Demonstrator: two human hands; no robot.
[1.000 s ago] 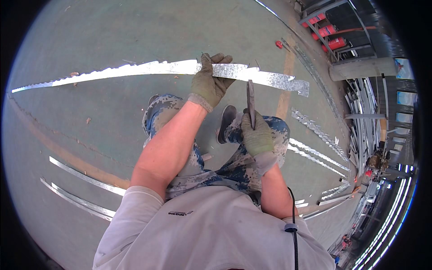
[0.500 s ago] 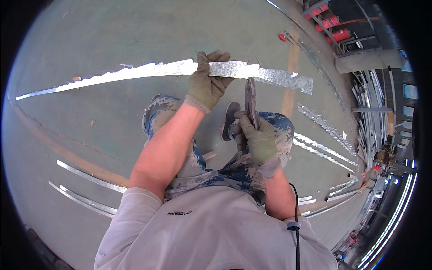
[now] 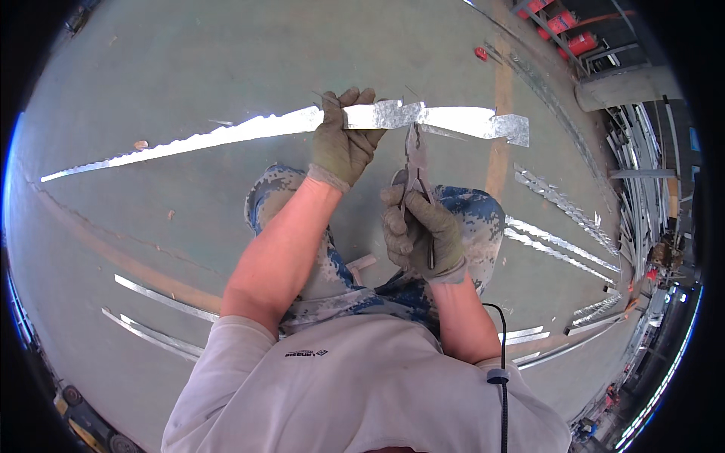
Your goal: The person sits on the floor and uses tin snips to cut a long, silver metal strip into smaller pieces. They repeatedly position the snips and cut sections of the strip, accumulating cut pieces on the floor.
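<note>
A long, shiny sheet-metal strip (image 3: 459,119) with a notched, jagged edge stretches across in front of me, tapering toward the far left. Near its middle, my left hand (image 3: 340,147), in a grey-green work glove, is closed around it. Gloved the same way, my right hand (image 3: 432,235) grips a pair of pliers (image 3: 417,157) pointing away from me. The handles are spread, and the jaws look slightly parted at the strip's near edge, right of my left hand. Whether they touch the metal is hard to tell. Thin slivers stick out from the strip beside both hands.
Jagged metal strips (image 3: 563,200) lie on the floor at right, and plain strips (image 3: 155,294) at lower left. A pile of metal lengths (image 3: 649,162) runs along the right side. Red fire extinguishers (image 3: 578,44) stand at upper right. A wheeled vehicle (image 3: 94,426) shows at lower left.
The pliers have turned and their handles have spread, with my right hand's fingers opened wider around them. In the picture, the strip's right part has tilted slightly; my left hand keeps its hold.
</note>
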